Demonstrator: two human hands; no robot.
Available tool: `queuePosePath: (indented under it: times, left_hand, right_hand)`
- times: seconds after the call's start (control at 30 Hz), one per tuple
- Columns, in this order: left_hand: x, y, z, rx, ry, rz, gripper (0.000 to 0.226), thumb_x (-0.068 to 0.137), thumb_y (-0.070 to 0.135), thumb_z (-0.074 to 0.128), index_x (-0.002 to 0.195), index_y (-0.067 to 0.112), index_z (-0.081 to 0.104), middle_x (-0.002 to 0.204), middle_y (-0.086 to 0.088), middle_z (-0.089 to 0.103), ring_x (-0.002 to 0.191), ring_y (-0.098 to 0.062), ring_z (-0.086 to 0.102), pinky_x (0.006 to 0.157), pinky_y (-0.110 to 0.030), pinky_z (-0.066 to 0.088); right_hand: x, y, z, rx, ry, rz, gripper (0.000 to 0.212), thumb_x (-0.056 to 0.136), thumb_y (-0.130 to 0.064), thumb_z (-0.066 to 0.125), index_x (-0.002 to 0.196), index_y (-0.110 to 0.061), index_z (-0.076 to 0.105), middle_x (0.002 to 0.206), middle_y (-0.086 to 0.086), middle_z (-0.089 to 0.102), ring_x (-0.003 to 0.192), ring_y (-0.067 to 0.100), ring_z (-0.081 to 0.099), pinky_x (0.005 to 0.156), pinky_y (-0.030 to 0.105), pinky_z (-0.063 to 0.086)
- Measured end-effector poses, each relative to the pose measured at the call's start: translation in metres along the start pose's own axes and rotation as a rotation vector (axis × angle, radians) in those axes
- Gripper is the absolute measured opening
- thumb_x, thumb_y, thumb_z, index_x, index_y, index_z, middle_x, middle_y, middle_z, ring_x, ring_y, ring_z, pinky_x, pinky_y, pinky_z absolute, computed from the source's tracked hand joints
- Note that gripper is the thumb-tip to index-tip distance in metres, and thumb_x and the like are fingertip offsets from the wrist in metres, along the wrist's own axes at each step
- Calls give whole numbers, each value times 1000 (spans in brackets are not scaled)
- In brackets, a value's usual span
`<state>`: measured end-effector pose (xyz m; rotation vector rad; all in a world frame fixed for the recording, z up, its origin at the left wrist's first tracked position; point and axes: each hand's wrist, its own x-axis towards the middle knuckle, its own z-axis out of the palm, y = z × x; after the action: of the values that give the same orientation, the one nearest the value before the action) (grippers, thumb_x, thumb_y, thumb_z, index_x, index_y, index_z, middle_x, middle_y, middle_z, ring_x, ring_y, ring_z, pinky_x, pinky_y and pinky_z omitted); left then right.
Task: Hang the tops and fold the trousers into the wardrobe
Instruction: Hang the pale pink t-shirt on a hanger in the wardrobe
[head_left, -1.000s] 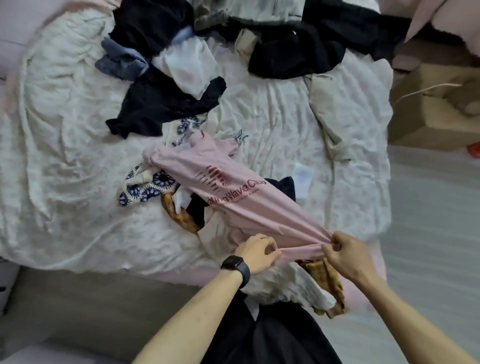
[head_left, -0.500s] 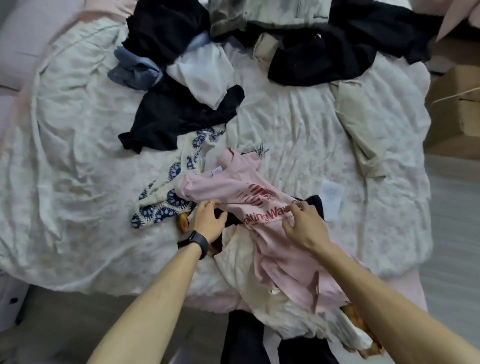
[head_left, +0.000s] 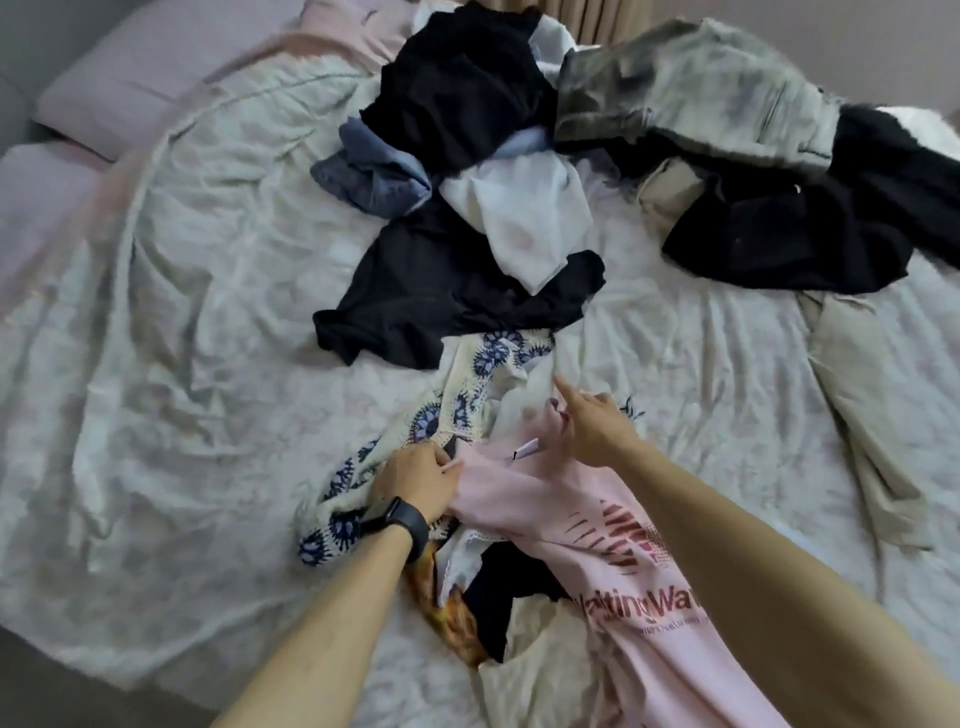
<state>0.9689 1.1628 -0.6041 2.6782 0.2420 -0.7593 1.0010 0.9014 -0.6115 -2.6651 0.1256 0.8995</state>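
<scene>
A pink T-shirt (head_left: 613, 561) with red lettering lies on the bed, its collar end pointing away from me. My left hand (head_left: 415, 478), with a black watch on the wrist, grips the shirt's shoulder edge. My right hand (head_left: 592, 421) is at the collar, index finger stretched forward, the other fingers curled on the pink cloth. Under the shirt lie a cream garment with blue flower print (head_left: 457, 410), a black piece (head_left: 498, 592) and an orange patterned piece (head_left: 441, 603).
The bed sheet (head_left: 182, 364) is white and crumpled. Farther back lies a heap: black tops (head_left: 441, 301), a white top (head_left: 524, 218), a blue-grey garment (head_left: 369, 176), grey washed trousers (head_left: 691, 98), more black clothes (head_left: 810, 228). Beige trousers (head_left: 862, 426) lie at the right. Pink pillows (head_left: 119, 88) sit top left.
Both hands have moved from the shirt's hem up along it to the collar and shoulder. The shirt now lies slack, no longer stretched, and my view has moved closer over the bed.
</scene>
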Motion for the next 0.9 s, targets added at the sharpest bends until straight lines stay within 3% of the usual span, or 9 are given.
queuePosePath:
  times: [0.1, 0.17, 0.23, 0.37, 0.53, 0.63, 0.73, 0.8, 0.9]
  left_hand:
    - [-13, -6, -18, -284, -69, 19, 15, 85, 38, 70, 81, 27, 60, 83, 10, 67, 80, -19, 65, 67, -29, 50]
    - [-28, -3, -35, -385, -63, 59, 10, 82, 27, 70, 80, 28, 61, 78, 13, 67, 77, -16, 65, 65, -22, 50]
    - [-52, 7, -56, -414, -49, 106, 12, 83, 25, 69, 80, 31, 59, 76, 13, 68, 77, -14, 66, 64, -20, 48]
    - [-122, 36, -106, -414, 40, 255, 17, 84, 26, 66, 86, 41, 59, 75, 11, 70, 74, -14, 66, 70, -33, 54]
    - [-229, 82, -188, -126, 264, 442, 15, 88, 39, 64, 98, 49, 59, 78, 23, 63, 76, -5, 59, 65, -29, 48]
    - [-303, 104, -235, -21, 442, 481, 17, 89, 37, 64, 101, 48, 59, 69, 24, 60, 70, -1, 55, 61, -27, 41]
    - [-379, 109, -270, -27, 590, 414, 17, 86, 39, 64, 100, 48, 61, 78, 17, 68, 75, -7, 60, 65, -28, 45]
    - [-435, 98, -284, -77, 711, 325, 14, 83, 44, 62, 96, 48, 63, 81, 23, 68, 77, -2, 61, 67, -26, 47]
    - [-513, 68, -290, -154, 861, 173, 10, 85, 41, 71, 93, 44, 66, 81, 25, 67, 79, 1, 62, 67, -18, 44]
  right_hand:
    - [-8, 1, -16, -175, 2, -79, 34, 96, -22, 54, 127, -29, 62, 118, 2, 64, 118, 28, 50, 88, 37, 48]
    - [-26, 4, -24, -256, 17, -123, 17, 96, -27, 56, 106, -28, 70, 104, -1, 57, 113, 25, 52, 82, 33, 47]
    - [-52, 5, -36, -219, 50, -118, 15, 97, -25, 54, 103, -25, 68, 109, 0, 54, 112, 24, 52, 82, 32, 48]
    - [-117, 0, -63, -78, 100, -151, 30, 95, -29, 60, 124, -25, 62, 137, 6, 52, 123, 27, 50, 99, 37, 46]
    - [-212, -41, -111, 84, 122, -488, 91, 72, -33, 72, 150, -53, 28, 157, -1, 25, 133, 22, 40, 102, 39, 43]
    - [-259, -62, -145, 88, 150, -709, 72, 67, -31, 74, 135, -39, 55, 158, -2, 27, 135, 22, 34, 108, 42, 38]
    - [-303, -76, -177, 7, 266, -883, 28, 76, -35, 79, 100, -24, 72, 144, -6, 50, 134, 25, 36, 107, 44, 38]
    - [-336, -87, -196, 19, 311, -1012, 23, 80, -39, 78, 93, -21, 71, 121, -7, 63, 125, 20, 45, 102, 40, 40]
    - [-386, -113, -210, 16, 268, -1092, 22, 82, -44, 66, 92, -29, 55, 87, -9, 61, 96, 21, 57, 78, 33, 42]
